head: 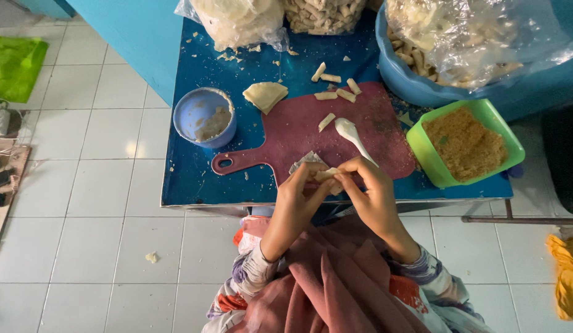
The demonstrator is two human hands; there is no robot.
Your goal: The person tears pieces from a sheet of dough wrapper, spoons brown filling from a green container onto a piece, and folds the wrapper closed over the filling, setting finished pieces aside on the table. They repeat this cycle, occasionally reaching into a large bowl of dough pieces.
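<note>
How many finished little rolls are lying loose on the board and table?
5: four rolls clustered at the cutting board's far edge, one mid-board by the white spoon. More fill the bags and tub behind.

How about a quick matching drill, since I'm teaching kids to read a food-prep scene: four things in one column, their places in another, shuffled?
Things:
1. spoon
2. green tub
3. small bowl
4. wrapper

Places:
A. left of the board
B. between both hands
C. on the board
D. right of the board

Pairs: 1-C, 2-D, 3-A, 4-B
</note>
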